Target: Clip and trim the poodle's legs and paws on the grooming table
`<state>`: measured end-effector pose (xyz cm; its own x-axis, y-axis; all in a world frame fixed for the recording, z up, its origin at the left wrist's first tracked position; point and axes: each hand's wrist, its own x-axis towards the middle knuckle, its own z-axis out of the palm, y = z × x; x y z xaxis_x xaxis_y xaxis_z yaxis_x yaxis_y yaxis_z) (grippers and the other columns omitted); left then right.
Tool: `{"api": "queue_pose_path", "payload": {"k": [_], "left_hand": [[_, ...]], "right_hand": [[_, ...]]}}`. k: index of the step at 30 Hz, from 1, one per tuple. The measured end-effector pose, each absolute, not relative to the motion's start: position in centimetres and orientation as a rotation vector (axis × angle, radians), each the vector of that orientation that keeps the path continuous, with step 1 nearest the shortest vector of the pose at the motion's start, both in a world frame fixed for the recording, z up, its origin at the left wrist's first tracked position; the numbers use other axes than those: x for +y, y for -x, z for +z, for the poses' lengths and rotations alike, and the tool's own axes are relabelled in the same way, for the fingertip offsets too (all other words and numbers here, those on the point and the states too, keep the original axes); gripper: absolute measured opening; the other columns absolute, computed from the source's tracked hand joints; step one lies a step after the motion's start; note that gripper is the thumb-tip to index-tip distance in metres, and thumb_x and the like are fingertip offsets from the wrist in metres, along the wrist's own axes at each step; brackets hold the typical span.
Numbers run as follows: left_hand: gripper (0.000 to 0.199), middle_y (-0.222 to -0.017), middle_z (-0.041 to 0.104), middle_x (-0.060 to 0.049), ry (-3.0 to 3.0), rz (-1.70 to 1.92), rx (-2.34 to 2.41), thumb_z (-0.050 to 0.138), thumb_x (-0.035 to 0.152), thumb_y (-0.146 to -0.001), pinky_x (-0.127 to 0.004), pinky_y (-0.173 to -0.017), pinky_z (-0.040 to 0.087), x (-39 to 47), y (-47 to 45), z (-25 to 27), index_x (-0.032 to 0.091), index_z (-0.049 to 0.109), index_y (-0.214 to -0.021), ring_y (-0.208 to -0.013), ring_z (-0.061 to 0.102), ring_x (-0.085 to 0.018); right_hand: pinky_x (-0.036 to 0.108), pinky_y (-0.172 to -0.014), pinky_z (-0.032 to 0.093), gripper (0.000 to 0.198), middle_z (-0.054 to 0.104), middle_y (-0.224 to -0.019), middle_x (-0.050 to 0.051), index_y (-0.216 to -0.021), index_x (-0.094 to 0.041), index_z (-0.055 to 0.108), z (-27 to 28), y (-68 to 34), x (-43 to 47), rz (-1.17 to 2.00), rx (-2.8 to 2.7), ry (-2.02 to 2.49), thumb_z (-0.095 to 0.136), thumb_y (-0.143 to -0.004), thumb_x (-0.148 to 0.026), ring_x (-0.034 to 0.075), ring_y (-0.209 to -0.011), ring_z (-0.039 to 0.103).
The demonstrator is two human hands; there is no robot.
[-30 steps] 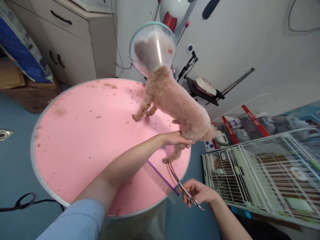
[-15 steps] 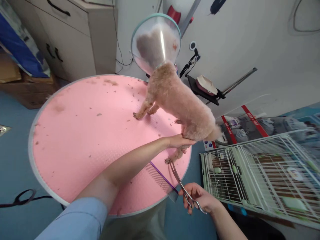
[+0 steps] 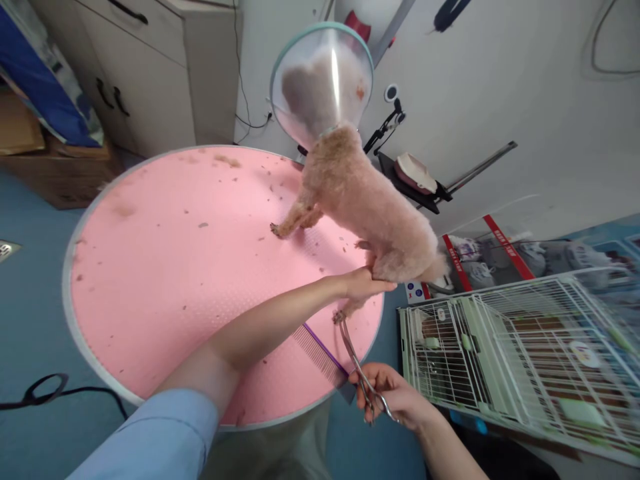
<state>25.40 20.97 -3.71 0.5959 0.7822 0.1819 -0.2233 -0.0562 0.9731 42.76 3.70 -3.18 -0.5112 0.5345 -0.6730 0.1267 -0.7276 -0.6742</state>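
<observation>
A light brown dog stands on the round pink table, its head inside a clear cone collar with a teal rim. My left hand is closed around the upper part of its hind leg; some fingers are hidden behind the leg. In my right hand are curved scissors, with fingers at the handle loops. Their tips reach the dog's hind paw. A comb with a purple spine lies below my left forearm, its end near my right hand; whether that hand also holds it I cannot tell.
Tufts of cut hair are scattered over the tabletop. To the right stands a white wire cage. A cabinet is at the back left, and a black arm with a tray stands by the wall.
The whole view has shifted slightly. My right hand with the scissors has moved a little up and left, and the blades look closer together. My left hand keeps its hold on the leg.
</observation>
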Motion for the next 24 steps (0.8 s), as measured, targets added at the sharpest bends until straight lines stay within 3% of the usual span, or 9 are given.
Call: {"api": "queue_pose_path", "payload": {"k": [8,15,18,24], "left_hand": [[0.052,-0.116,0.063,-0.015,-1.443,0.922,0.528,0.061,0.046,-0.080,-0.041,-0.099,0.044,21.3,-25.8,-4.5,0.010,0.059,-0.117,-0.108,0.058,-0.025],[0.050,-0.105,0.065,-0.015,-1.560,0.879,0.589,0.056,0.048,-0.082,-0.039,-0.088,0.049,21.3,-25.3,-4.1,0.008,0.060,-0.113,-0.095,0.062,-0.025],[0.049,-0.105,0.065,-0.015,-1.557,0.876,0.609,0.057,0.047,-0.082,-0.040,-0.088,0.049,21.0,-25.1,-3.7,0.008,0.060,-0.111,-0.097,0.061,-0.026],[0.048,-0.106,0.064,-0.014,-1.463,0.858,0.642,0.061,0.045,-0.079,-0.038,-0.089,0.048,20.9,-24.7,-2.7,0.010,0.060,-0.112,-0.098,0.059,-0.026]], "right_hand": [[0.015,-0.045,0.043,0.040,0.072,-0.074,0.005,-0.099,-0.014,0.067,-3.2,-41.2,4.6,2.215,-0.995,1.499,0.077,-0.061,-0.014,0.012,-0.055,0.066],[0.017,-0.050,0.048,0.040,0.072,-0.077,0.006,-0.100,-0.013,0.066,-2.9,-39.8,4.6,2.163,-1.010,1.517,0.079,-0.063,-0.021,0.012,-0.058,0.068],[0.016,-0.048,0.045,0.043,0.071,-0.074,0.004,-0.100,-0.014,0.063,-3.0,-39.6,4.8,2.162,-1.040,1.544,0.082,-0.062,-0.021,0.011,-0.056,0.066],[0.022,-0.060,0.049,0.047,0.072,-0.080,0.005,-0.098,-0.016,0.056,-4.5,-39.2,2.1,2.268,-1.053,1.431,0.085,-0.062,-0.025,0.014,-0.064,0.070]]}}
